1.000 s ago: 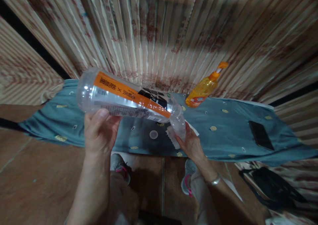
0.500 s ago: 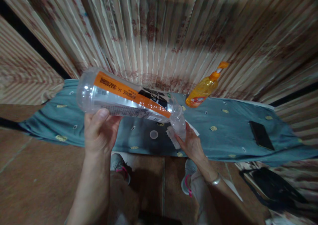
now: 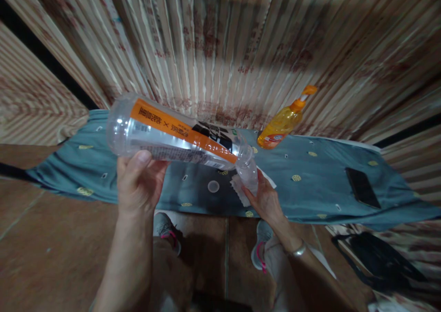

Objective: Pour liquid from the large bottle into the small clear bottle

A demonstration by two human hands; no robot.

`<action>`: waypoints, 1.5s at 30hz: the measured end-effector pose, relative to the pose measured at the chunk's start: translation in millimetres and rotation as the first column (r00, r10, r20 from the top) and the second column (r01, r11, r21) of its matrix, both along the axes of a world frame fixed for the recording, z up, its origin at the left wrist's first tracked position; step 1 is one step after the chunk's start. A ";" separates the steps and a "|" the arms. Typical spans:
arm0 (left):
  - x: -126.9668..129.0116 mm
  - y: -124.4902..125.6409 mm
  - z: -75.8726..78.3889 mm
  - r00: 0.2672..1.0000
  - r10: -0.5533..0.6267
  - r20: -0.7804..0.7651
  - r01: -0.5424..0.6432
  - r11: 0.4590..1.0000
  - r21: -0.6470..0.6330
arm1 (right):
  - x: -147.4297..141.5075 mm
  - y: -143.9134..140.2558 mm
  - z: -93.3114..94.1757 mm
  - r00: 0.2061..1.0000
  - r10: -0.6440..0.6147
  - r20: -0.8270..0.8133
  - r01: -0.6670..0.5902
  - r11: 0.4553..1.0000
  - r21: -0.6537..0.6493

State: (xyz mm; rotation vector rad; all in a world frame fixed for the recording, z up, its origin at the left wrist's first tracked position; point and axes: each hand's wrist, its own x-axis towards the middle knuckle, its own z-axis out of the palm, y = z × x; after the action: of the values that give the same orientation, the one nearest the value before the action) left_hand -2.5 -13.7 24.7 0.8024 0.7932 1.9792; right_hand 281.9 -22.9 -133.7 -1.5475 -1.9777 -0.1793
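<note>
Bottle (image 3: 179, 135), clear plastic with an orange label, lies tilted above the counter (image 3: 310, 183); left hand (image 3: 138, 185) fingers grip its base end, right hand (image 3: 267, 199) fingers close around its neck. Orange dispenser bottle (image 3: 282, 123) stands right of it

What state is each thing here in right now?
clear bottle: empty, uncapped, held on its side
bottle cap: off, lying on the cloth
left hand: gripping the bottle's body
right hand: holding a white wipe at the bottle's neck
orange dispenser bottle: upright, closed
phone: screen dark, lying flat
</note>
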 end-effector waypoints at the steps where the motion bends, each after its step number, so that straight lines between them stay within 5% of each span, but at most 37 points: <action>1: 0.3 -0.1 0.5 1.000 0.003 0.004 -0.003 1.000 -0.009 | -0.1 0.0 0.2 1.000 0.000 0.001 0.000 1.000 0.004; 45: -1.3 1.2 1.4 1.000 -0.009 0.021 0.009 1.000 -0.007 | 0.0 -0.8 2.7 1.000 0.013 0.019 -0.013 1.000 0.013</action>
State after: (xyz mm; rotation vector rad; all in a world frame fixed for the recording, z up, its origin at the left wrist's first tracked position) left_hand -3.8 -12.5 26.2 0.7786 0.7824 1.9729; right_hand 281.9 -23.7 -131.0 -1.5292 -1.9964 -0.2018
